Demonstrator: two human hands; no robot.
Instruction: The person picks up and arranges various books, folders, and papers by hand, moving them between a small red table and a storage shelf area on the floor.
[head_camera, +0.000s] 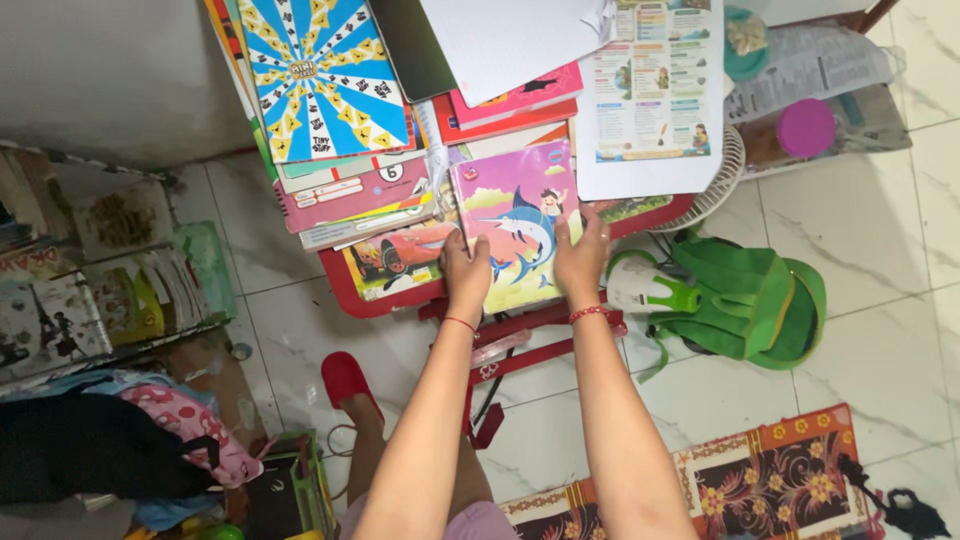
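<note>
Both hands grasp the shark picture book (515, 225) on the red counter (345, 290): the left hand (466, 272) pinches its near left edge, the right hand (581, 260) its near right edge. Thin, light and probably glossy, it should bend unless held at both edges.

printed matter on the red worktop (345, 285): a purple picture book (518, 225) with a blue fish cover, at the near edge, held at its lower corners by the left hand (466, 272) and right hand (582, 262); a blue and yellow sunburst-pattern cover (320, 75) at upper left; a white sheet with coloured illustrated panels (655, 85) at upper right; a pink strip-shaped cover (350, 192) between them.
</note>
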